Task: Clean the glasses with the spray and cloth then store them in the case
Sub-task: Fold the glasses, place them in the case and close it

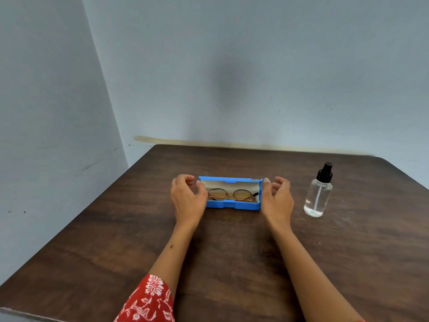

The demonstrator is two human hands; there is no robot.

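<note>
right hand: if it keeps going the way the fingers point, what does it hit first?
The right hand curls left toward the open blue glasses case. It would probably meet that case's right end first; thumb contact is unclear.

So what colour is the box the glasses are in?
Bright blue outside, with a cream lining inside. The case shows clearly in the head view, open with the glasses lying in it.

Both hands [188,198] [277,198] forward, fingers curled.
</note>
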